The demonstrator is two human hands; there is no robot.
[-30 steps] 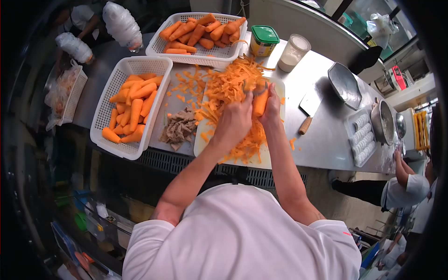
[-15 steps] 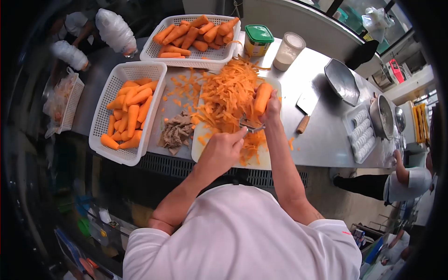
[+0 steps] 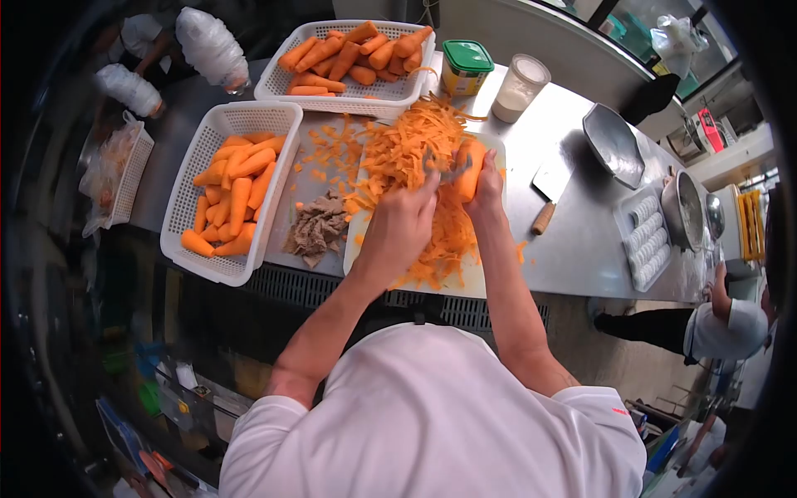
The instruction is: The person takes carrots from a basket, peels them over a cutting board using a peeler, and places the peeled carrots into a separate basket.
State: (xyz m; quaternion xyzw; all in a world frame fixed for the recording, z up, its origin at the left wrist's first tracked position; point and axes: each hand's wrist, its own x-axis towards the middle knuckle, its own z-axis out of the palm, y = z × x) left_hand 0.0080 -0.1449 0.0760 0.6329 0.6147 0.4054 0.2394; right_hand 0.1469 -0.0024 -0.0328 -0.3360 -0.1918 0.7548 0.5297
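My left hand [image 3: 404, 217] is closed on a metal peeler [image 3: 444, 169], blurred by motion, whose head is at the near side of a carrot. The carrot [image 3: 470, 168] is gripped upright in my right hand [image 3: 487, 187], its fingers wrapped round its right side. Beneath both hands, a heap of orange peelings [image 3: 414, 148] spreads over a white cutting board [image 3: 474, 280]. Left of the board lies a crumpled brown cloth [image 3: 319, 226]. Smooth carrots fill a white basket [image 3: 174, 217] on the left, and rougher carrots a second basket [image 3: 349, 105] at the back.
A cleaver [image 3: 549, 192] lies right of the board. Behind it stand a green-lidded tub [image 3: 466, 68] and a clear jar [image 3: 520, 88]. Farther right are a dark tray [image 3: 613, 145], a tray of white pieces [image 3: 645, 241], a metal bowl [image 3: 683, 211] and another person [image 3: 727, 329].
My left hand has moved up with the peeler, from below the carrot to its side. The view has shifted slightly.
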